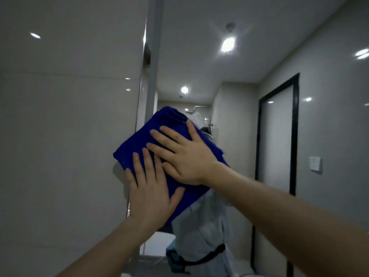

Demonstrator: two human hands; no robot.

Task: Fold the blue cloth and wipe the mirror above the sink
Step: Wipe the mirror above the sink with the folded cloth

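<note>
Both your hands, left hand and right hand, press flat and open on the folded blue cloth at frame centre against the mirror; keep pressure even, strokes overlapping.

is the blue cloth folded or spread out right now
Folded: the blue cloth is a compact thick pad with layered edges at its top, pressed against the wall mirror under the flat left hand and right hand.

A bathroom: glossy wall tiles, large mirror, reflected shower head.
</note>
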